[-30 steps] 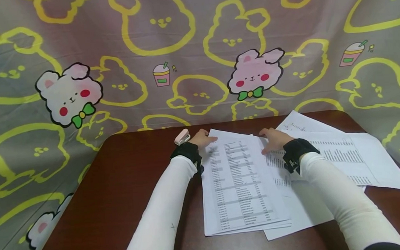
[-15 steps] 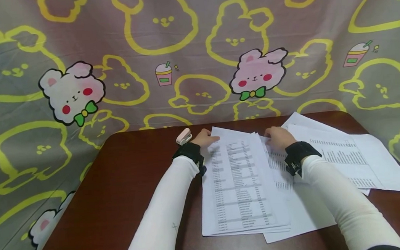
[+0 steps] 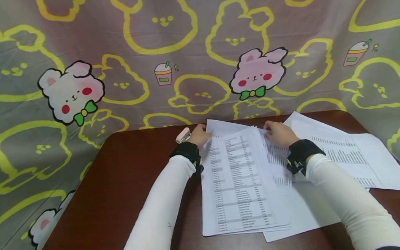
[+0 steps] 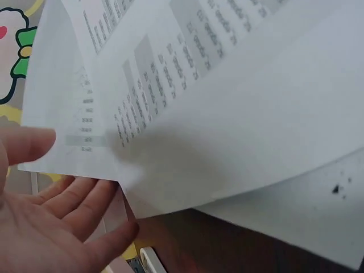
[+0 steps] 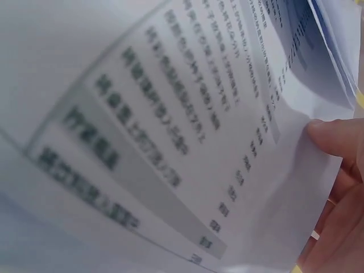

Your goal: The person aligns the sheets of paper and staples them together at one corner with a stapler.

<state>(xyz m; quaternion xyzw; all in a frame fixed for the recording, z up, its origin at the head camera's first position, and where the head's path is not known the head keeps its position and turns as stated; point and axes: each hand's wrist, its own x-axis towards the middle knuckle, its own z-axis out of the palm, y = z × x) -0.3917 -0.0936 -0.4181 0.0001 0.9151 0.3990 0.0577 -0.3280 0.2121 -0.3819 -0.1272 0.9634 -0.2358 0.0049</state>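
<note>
Tabletop (image 3: 97,185) runs left; left hand (image 3: 199,135) spread around edge of papers (image 3: 239,183); right hand (image 3: 281,134) pinches a sheet (image 5: 199,131).

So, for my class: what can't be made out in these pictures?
Top sheet, head view: print too small to read.
Lower sheet, head view: partly hidden by right sleeve.
Left hand, left wrist view: some fingertips hidden behind paper.
Right hand, right wrist view: cut off by right edge.

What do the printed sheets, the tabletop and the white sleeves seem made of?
Printed sheets: matte paper, thin enough to bow in the wrist views. Tabletop: probably varnished wood or laminate, reddish brown with a soft sheen. White sleeves: likely fabric, matte and creased.
</note>
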